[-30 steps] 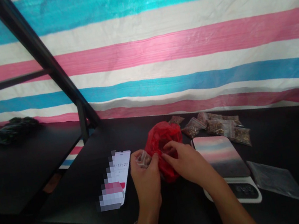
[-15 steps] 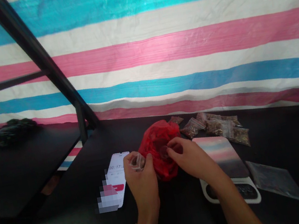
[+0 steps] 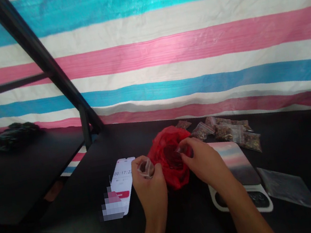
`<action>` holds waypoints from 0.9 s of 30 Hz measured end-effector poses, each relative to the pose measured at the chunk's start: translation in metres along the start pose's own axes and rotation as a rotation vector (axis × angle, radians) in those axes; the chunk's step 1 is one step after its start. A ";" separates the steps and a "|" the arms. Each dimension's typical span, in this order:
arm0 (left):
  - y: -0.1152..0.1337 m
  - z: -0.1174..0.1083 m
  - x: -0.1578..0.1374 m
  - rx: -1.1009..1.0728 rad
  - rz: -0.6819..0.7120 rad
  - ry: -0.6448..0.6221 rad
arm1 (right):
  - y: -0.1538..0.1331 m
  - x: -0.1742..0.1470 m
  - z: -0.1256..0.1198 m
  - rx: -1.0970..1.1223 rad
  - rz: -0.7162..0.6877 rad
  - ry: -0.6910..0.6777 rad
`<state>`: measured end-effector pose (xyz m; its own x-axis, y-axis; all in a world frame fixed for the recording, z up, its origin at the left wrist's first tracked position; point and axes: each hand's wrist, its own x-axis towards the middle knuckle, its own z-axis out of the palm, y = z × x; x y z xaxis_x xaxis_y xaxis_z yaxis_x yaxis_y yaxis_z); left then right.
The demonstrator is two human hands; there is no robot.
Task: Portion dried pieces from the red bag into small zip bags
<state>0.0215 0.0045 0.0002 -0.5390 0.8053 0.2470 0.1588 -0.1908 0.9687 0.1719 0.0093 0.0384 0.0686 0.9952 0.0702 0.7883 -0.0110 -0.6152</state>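
My left hand [image 3: 151, 183] is closed around a small clear zip bag [image 3: 146, 169], its mouth held open between thumb and fingers. To its right sits a crumpled red plastic bag [image 3: 160, 145] with a dark opening. My right hand [image 3: 200, 158] is at that opening, thumb and fingers pinched on a small clear plastic piece [image 3: 178, 150] whose shape is mostly hidden. Under my right forearm lies a kitchen scale [image 3: 243, 171] with a shiny metal plate and a white base. A phone [image 3: 125, 186] showing a running timer lies left of my left hand.
Several filled zip bags [image 3: 227, 132] lie behind the scale, and a flat clear bag [image 3: 290, 187] is on its right. All rest on a black table [image 3: 78, 210]. A black metal post [image 3: 39, 56] slants up at left before a striped tarp [image 3: 191, 46].
My right hand has shifted slightly right and up at the red bag's opening. My left hand has moved a little right with the zip bag. The timer has advanced.
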 end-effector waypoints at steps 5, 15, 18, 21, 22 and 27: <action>0.002 0.000 -0.002 -0.001 0.047 -0.007 | -0.003 -0.007 -0.008 0.021 0.005 -0.122; 0.000 -0.002 -0.002 -0.080 0.016 0.044 | 0.000 -0.006 -0.002 -0.177 0.044 -0.113; 0.002 0.000 -0.004 0.037 -0.068 -0.068 | 0.002 -0.005 0.000 -0.161 0.041 -0.109; 0.003 0.001 -0.008 0.106 -0.109 -0.173 | 0.002 -0.006 0.001 -0.157 0.046 -0.113; 0.004 0.002 -0.009 0.122 -0.099 -0.199 | 0.003 -0.006 0.001 -0.150 0.044 -0.116; 0.004 0.004 -0.013 0.090 -0.145 -0.284 | 0.000 -0.008 0.001 -0.079 0.026 -0.151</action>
<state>0.0321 -0.0042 0.0010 -0.3111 0.9472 0.0777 0.1765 -0.0228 0.9840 0.1711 0.0013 0.0369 0.0014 0.9977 -0.0671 0.8332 -0.0382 -0.5516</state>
